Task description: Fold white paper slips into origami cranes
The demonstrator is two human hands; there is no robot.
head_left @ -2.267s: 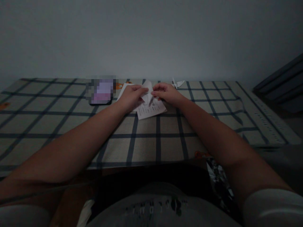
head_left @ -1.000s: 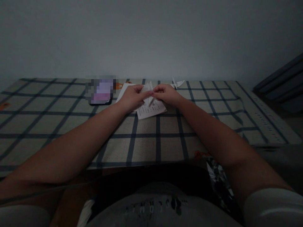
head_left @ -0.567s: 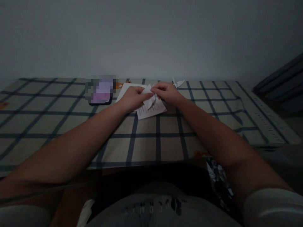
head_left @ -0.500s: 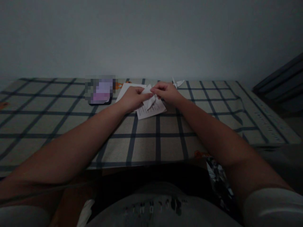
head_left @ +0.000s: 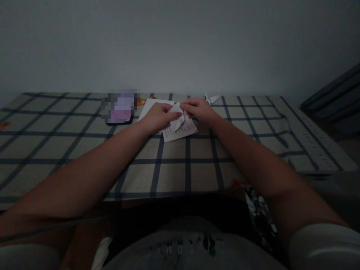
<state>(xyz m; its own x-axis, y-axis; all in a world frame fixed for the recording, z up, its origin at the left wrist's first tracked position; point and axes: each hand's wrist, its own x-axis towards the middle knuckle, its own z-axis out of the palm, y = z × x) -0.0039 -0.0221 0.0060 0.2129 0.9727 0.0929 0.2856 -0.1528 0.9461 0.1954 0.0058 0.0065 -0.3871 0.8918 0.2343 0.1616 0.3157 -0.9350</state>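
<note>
A small folded white paper (head_left: 177, 122) is held up between both hands over the middle of the table. My left hand (head_left: 159, 117) pinches its left side, thumb across the front. At its upper right edge, the thumb and forefinger of my right hand (head_left: 198, 110) are closed on it. Beneath the hands lies a printed sheet (head_left: 184, 131) with lines of text, and a plain white sheet (head_left: 149, 105) shows behind my left hand. A folded paper crane (head_left: 211, 99) stands behind my right hand.
A phone (head_left: 122, 108), partly blurred, lies to the left of my hands. The checked tablecloth (head_left: 171, 172) covers the table up to the wall. Dark slatted furniture (head_left: 337, 97) is at the far right.
The folded paper has tilted slightly between the fingers. My right hand has shifted a little to the right, its fingers still on the paper's upper edge.
</note>
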